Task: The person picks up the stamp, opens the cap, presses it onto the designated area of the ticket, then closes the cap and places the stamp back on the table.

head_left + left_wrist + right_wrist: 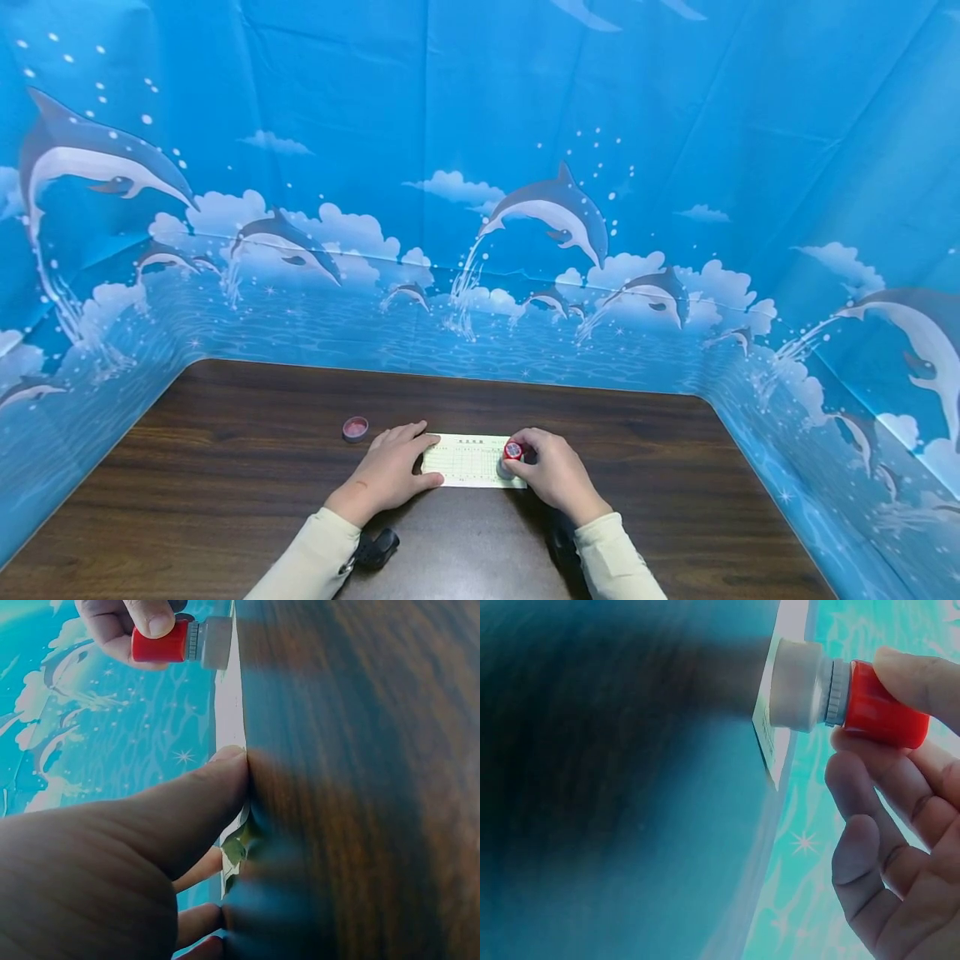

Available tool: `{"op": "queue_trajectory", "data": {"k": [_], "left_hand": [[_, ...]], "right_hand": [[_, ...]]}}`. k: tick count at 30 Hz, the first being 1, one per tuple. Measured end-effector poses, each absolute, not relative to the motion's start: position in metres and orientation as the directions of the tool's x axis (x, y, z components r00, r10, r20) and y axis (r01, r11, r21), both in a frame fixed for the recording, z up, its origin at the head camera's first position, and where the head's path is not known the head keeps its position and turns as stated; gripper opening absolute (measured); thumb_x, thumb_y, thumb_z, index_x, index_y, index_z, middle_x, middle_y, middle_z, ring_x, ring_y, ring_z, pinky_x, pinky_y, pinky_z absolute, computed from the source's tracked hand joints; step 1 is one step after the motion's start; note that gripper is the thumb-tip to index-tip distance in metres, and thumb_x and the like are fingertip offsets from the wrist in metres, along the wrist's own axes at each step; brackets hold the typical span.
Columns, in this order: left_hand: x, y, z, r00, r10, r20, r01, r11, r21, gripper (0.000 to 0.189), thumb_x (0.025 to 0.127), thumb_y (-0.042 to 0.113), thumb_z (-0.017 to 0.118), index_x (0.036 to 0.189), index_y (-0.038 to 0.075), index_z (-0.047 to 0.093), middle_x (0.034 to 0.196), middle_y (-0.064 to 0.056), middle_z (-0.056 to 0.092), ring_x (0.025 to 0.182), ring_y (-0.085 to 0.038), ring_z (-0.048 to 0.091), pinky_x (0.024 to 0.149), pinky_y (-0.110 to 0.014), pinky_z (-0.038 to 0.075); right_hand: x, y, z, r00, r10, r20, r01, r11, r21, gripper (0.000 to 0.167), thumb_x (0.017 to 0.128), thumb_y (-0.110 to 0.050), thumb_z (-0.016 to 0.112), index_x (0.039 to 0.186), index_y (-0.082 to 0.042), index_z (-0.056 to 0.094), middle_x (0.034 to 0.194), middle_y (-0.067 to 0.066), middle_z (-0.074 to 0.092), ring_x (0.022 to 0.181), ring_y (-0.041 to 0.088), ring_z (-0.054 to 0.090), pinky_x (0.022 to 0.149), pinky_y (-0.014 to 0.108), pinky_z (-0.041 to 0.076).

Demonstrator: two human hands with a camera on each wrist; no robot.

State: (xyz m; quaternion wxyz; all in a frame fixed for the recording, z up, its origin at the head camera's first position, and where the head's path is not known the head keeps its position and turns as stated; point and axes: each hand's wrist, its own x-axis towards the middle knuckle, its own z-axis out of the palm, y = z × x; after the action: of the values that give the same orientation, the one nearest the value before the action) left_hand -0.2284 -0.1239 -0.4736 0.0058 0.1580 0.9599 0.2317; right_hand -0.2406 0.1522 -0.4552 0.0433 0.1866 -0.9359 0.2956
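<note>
Nearest: two pale sleeves (307, 560), one per forearm, with a black wrist device (377, 550) worn below the left cuff and a second, partly hidden, below the right.

Left hand (386, 471): laid at the left end of the slip; thumb and forefinger are spread apart, and the paper is touched at its edge by the thumb. Nothing is enclosed by this grip; the paper seems to be steadied by it.

Right hand (558, 471): grip closed by thumb and fingers about the red top of a stamp; the lower fingers are left loosely bent, clear of it.

Paper slip (468, 461): one, pale, printed with a ruled grid, laid flat between the hands; the print is too small to be read.

Stamp (513, 451): one, red top and greyish base, held upright over the slip's right end; its base appears to be met by the paper.

Step in hand, as judged: the slip is being marked. For the next move, an even downward press and a straight lift are called for, the slip being kept still.

Round cap (356, 429): one, small, reddish inside, placed beyond the left hand.

Table (225, 500): dark wood-grained, bounded at its far edge by a blue dolphin-printed cloth (360, 83).
</note>
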Motion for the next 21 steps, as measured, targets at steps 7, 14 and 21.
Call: {"op": "queue_trajectory", "data": {"k": [7, 14, 21], "left_hand": [[-0.2283, -0.1255, -0.4731, -0.948, 0.314, 0.055, 0.306, 0.844, 0.44, 0.062, 0.092, 0.042, 0.078, 0.144, 0.012, 0.062, 0.158, -0.018, 0.045, 0.147, -0.04, 0.04, 0.12, -0.062, 0.027], [-0.2284, -0.1255, -0.4738, -0.947, 0.315, 0.057, 0.307, 0.843, 0.441, 0.062, 0.092, 0.042, 0.078, 0.144, 0.012, 0.062, 0.158, -0.019, 0.045, 0.147, -0.04, 0.04, 0.12, -0.062, 0.027], [-0.228, -0.1245, -0.4726, -0.949, 0.312, 0.051, 0.302, 0.844, 0.443, 0.062, 0.092, 0.042, 0.078, 0.144, 0.012, 0.062, 0.158, -0.019, 0.045, 0.147, -0.04, 0.04, 0.12, -0.062, 0.027]], "right_hand": [[-0.2377, 0.1481, -0.4525, -0.925, -0.308, 0.223, -0.379, 0.79, -0.482, 0.019, 0.086, -0.022, 0.085, 0.102, -0.016, 0.077, 0.088, -0.008, 0.066, 0.074, 0.008, 0.056, 0.064, 0.027, 0.047], [-0.2375, 0.1485, -0.4523, -0.924, -0.31, 0.225, -0.381, 0.797, -0.468, 0.019, 0.086, -0.023, 0.085, 0.102, -0.017, 0.077, 0.088, -0.009, 0.066, 0.074, 0.008, 0.057, 0.064, 0.027, 0.047], [-0.2378, 0.15, -0.4531, -0.93, -0.308, 0.202, -0.368, 0.778, -0.509, 0.019, 0.087, -0.023, 0.084, 0.103, -0.016, 0.075, 0.089, -0.009, 0.065, 0.075, 0.006, 0.056, 0.063, 0.026, 0.047]]}}
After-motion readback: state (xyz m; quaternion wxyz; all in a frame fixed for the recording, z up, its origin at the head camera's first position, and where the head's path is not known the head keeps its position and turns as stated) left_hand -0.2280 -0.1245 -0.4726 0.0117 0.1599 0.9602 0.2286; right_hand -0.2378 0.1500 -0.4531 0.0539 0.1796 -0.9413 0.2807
